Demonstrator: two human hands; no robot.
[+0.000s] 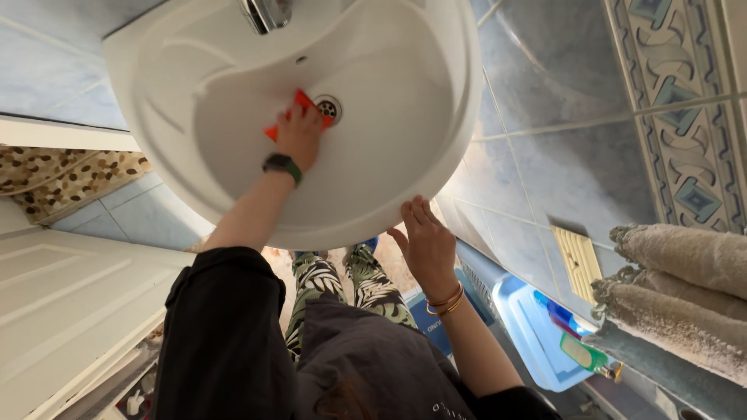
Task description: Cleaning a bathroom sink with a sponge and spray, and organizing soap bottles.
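the left hand (299, 134) was down inside the white sink (233, 93), fingers closed over an orange sponge (302, 109) and pressing it against the basin wall just beside the metal drain (329, 107), which sat at about three o'clock from the sponge. a dark watch with a green band (282, 165) circled that wrist, and the arm ran back toward seven o'clock into a black sleeve (222, 334). the right hand (426, 245) was open, fingers held together and laid against the outer rim of the sink at roughly five o'clock from the drain, gripping nothing; gold bangles (447, 302) ringed its wrist. a chrome tap (266, 13) stood at the basin's twelve o'clock edge. under the sink, between the two arms, showed legs in leaf-patterned trousers (342, 280). toward four o'clock of the right hand a blue plastic tub (529, 334) stood on the floor against the blue tiled wall (560, 155), with a green-and-clear bottle (587, 354) just beside it and grey folded towels (685, 295) further out at three o'clock. a white door (70, 303) filled the eight o'clock corner, with a brown spotted cloth (54, 175) above it at nine o'clock.
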